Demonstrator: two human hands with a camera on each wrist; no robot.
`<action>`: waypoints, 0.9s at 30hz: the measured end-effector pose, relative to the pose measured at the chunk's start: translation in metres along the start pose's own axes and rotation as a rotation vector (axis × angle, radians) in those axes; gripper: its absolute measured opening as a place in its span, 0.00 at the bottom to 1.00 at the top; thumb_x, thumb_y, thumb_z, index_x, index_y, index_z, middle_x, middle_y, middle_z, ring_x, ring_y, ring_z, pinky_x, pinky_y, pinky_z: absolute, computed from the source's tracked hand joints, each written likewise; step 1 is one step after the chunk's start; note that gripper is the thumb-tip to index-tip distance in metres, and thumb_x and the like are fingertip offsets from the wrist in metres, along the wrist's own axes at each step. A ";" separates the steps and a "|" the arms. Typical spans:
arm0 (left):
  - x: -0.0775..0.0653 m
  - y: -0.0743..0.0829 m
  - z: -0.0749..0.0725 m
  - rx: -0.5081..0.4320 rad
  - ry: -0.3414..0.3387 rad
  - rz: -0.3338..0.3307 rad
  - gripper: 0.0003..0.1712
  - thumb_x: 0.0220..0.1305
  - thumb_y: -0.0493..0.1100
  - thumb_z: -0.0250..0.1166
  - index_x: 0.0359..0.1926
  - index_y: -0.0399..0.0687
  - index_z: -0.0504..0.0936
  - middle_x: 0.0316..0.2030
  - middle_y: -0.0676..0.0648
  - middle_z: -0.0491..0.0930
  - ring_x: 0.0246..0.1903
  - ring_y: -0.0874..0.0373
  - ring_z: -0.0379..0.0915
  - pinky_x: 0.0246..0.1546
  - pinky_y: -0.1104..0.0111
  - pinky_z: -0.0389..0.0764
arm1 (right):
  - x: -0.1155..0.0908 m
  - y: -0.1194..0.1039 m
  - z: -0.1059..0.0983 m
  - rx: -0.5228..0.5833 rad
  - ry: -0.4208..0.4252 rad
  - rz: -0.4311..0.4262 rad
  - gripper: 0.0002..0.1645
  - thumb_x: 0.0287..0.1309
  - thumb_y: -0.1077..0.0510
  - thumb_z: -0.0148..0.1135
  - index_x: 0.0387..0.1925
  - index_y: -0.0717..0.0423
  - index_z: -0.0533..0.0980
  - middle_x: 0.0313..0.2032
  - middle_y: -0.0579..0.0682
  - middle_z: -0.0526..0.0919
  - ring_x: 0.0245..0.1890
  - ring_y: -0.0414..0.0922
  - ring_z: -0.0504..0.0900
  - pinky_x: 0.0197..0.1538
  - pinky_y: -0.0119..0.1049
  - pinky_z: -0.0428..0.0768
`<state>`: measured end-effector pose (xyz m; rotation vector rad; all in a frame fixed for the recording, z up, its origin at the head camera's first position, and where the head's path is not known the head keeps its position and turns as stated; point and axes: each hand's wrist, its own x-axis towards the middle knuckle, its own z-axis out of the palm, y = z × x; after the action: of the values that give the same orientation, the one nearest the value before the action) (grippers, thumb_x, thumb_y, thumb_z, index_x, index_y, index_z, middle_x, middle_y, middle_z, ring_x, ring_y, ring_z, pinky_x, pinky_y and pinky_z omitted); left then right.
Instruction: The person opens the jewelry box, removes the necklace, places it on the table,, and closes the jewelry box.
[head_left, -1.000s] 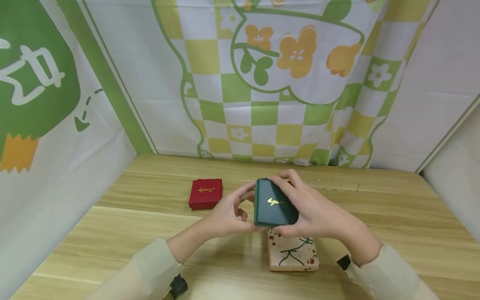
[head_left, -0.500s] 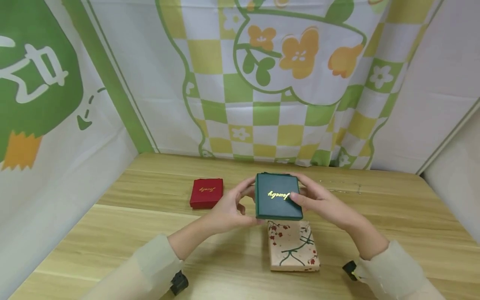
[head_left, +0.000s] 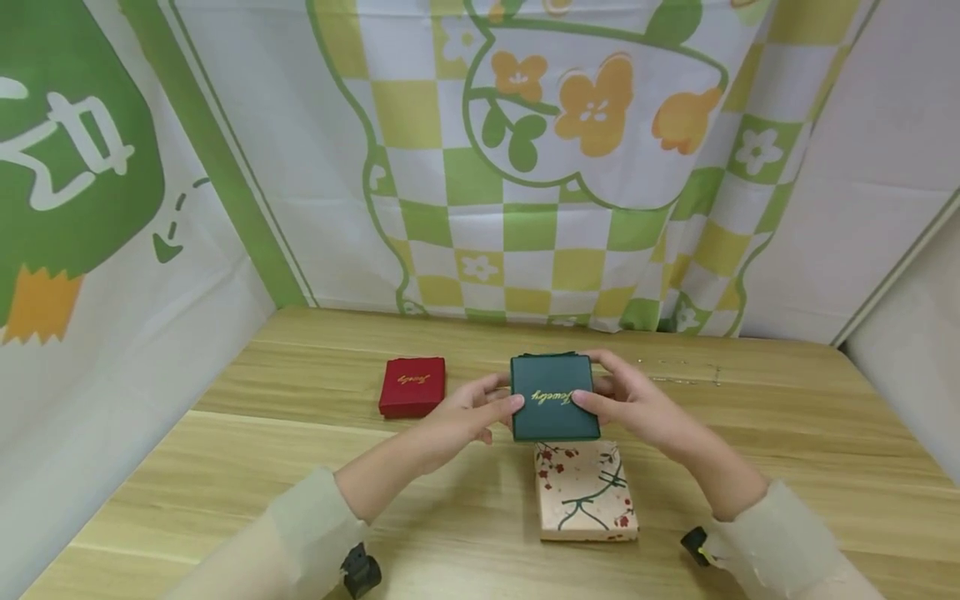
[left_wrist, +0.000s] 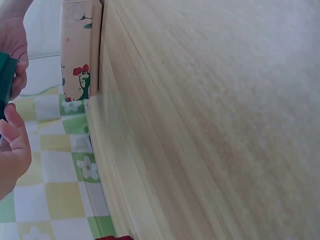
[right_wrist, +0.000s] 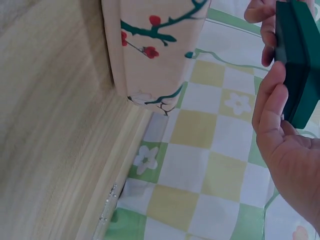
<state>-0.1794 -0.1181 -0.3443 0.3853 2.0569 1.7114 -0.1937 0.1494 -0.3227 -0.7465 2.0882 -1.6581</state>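
A flat, square dark green jewelry box [head_left: 553, 421] with gold lettering is held up between both hands. My left hand [head_left: 467, 417] grips its left side, the thumb lying on the lid. On the opposite side my right hand [head_left: 637, 408] holds it, thumb on the lid near the lettering and fingers underneath. The right wrist view shows those right fingertips against the underside of the green box [right_wrist: 295, 60]. Just below it in the head view, a cream box [head_left: 585, 492] printed with red blossoms and dark green branches rests on the table.
A red jewelry box [head_left: 412, 387] with gold lettering sits on the wooden table [head_left: 285, 400], left of the hands. A thin silvery chain [head_left: 682, 381] lies at the back right. A patterned green, yellow and white curtain [head_left: 555, 233] hangs behind the table.
The green box has turned from tilted to facing the camera squarely. My right hand has shifted from over its right edge to its side, and my left thumb has moved onto the lid.
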 end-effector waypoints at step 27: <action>0.038 0.025 0.003 -0.044 0.473 0.077 0.24 0.65 0.47 0.68 0.62 0.49 0.80 0.54 0.44 0.84 0.41 0.59 0.80 0.40 0.66 0.79 | 0.028 -0.003 -0.028 -0.356 0.151 -0.107 0.61 0.51 0.68 0.72 0.76 0.61 0.43 0.51 0.66 0.79 0.49 0.54 0.80 0.47 0.40 0.83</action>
<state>-0.2129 -0.0927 -0.3259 0.0433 2.3418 2.0426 -0.2314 0.1534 -0.3125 -0.8766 2.5316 -1.4492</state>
